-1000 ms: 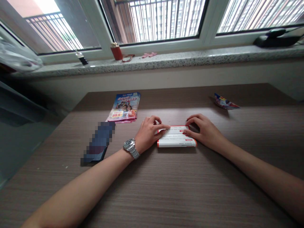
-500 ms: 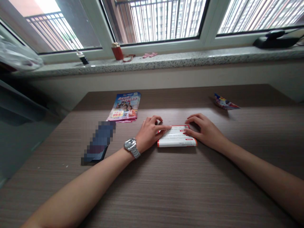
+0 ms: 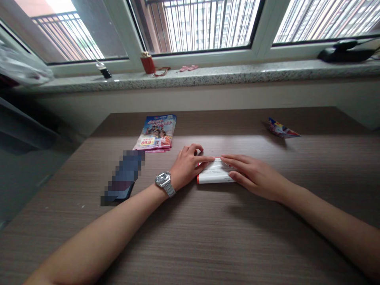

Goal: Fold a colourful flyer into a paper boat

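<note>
A folded white paper with red edges [image 3: 212, 176] lies on the brown table in front of me. My left hand [image 3: 187, 164], with a silver watch on its wrist, rests at the paper's left side, its index finger stretched along the far edge and its fingers apart. Over the right part of the paper lies my right hand [image 3: 255, 174], fingers stretched out toward the left and thumb apart, hiding the paper's right end. The two index fingertips are close together near the far edge.
A stack of colourful flyers [image 3: 157, 132] lies at the back left, with a blurred dark phone [image 3: 123, 178] nearer me. A folded colourful paper piece [image 3: 282, 130] stands at the back right. The windowsill [image 3: 208, 75] holds a red lighter-like object [image 3: 147, 63].
My right hand has moved left and flattened over the right part of the paper, covering its right end. My left hand has stayed in place.
</note>
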Tool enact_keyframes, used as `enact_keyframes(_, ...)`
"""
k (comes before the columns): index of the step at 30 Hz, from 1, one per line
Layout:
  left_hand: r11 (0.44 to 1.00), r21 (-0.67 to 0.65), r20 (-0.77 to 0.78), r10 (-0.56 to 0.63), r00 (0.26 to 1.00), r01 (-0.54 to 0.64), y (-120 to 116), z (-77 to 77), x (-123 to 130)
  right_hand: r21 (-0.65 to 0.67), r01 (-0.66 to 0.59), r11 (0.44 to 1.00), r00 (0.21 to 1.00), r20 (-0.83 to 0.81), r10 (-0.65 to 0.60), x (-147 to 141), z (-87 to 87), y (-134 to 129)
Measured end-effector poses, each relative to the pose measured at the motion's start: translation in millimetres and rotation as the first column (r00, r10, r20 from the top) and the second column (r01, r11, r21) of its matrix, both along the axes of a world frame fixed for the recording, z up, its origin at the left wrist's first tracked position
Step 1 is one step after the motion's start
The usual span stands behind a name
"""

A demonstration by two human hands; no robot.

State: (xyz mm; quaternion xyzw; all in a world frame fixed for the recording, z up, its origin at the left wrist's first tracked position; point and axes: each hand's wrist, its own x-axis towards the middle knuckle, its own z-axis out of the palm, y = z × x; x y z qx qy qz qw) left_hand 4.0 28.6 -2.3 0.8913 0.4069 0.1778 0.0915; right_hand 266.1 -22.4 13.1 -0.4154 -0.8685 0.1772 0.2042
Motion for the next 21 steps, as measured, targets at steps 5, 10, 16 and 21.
enact_keyframes(5, 1.0, -0.011, 0.009, -0.003, 1.0, 0.003, 0.3, -0.9, -0.1, -0.017, -0.01, 1.0, 0.998, 0.066, 0.011, -4.0, -6.0, -5.3)
enact_keyframes(10, 1.0, -0.001, 0.01, -0.009, 1.0, 0.009, 0.3, -1.5, -0.7, -0.011, 0.041, 0.999, 0.997, 0.066, -0.04, -6.7, -8.1, -5.4)
enact_keyframes(16, 1.0, 0.01, -0.01, -0.007, 1.0, 0.007, 0.3, -2.0, -0.7, 0.008, 0.043, 0.999, 0.998, 0.044, -0.044, -9.5, -8.3, -6.3)
enact_keyframes(21, 1.0, 0.011, -0.019, -0.008, 1.0, 0.008, 0.9, -1.5, -0.3, 0.007, 0.092, 0.996, 0.995, 0.027, -0.093, -10.2, -11.0, -4.6)
